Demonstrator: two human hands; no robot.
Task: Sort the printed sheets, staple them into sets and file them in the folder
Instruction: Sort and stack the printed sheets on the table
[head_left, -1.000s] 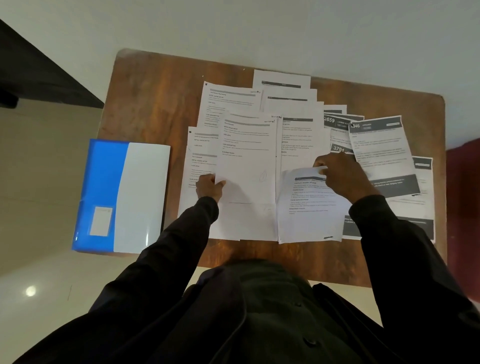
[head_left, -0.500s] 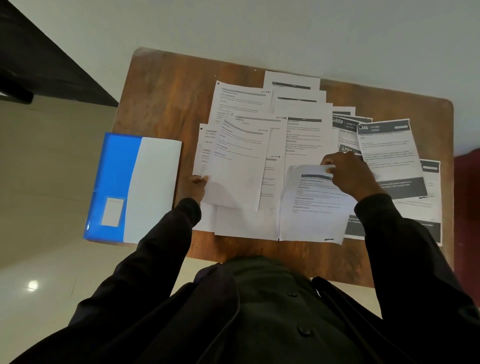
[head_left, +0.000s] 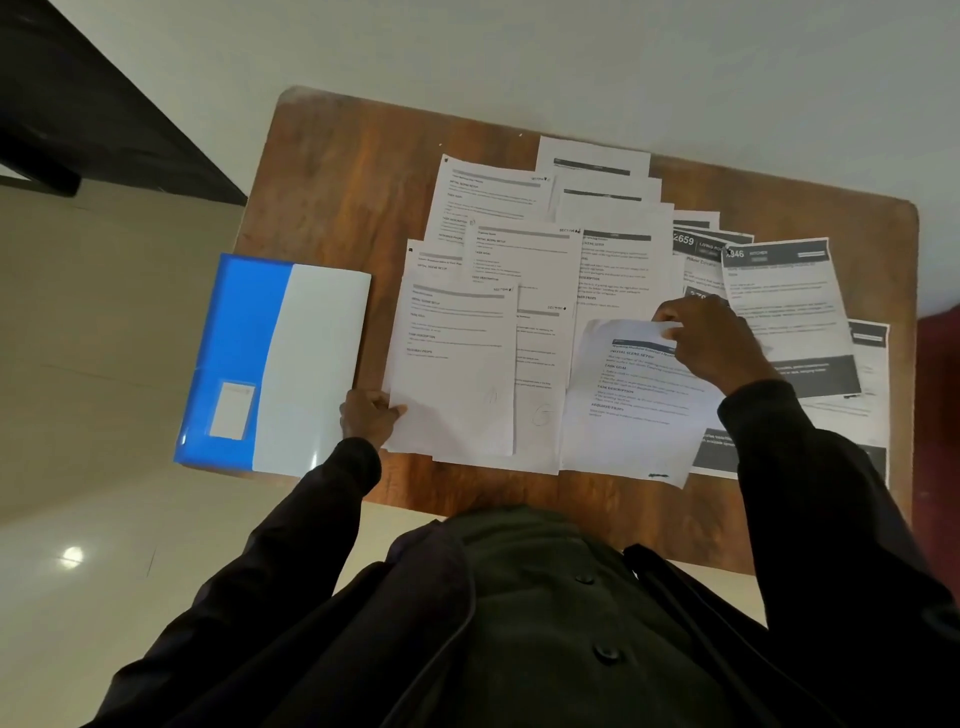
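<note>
Overlapping printed sheets (head_left: 524, 270) fanned flat, blue-white folder (head_left: 275, 364) left

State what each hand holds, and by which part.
The left hand holds a flat white printed sheet at its lower left corner. The right hand pinches a curled white printed sheet by its top edge.

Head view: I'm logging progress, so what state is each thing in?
Folder: closed, flat on the table.
Left sheet: corner pinched by left hand.
Right sheet: top edge bent up, gripped by right hand.
Other sheets: loose, overlapping.
</note>
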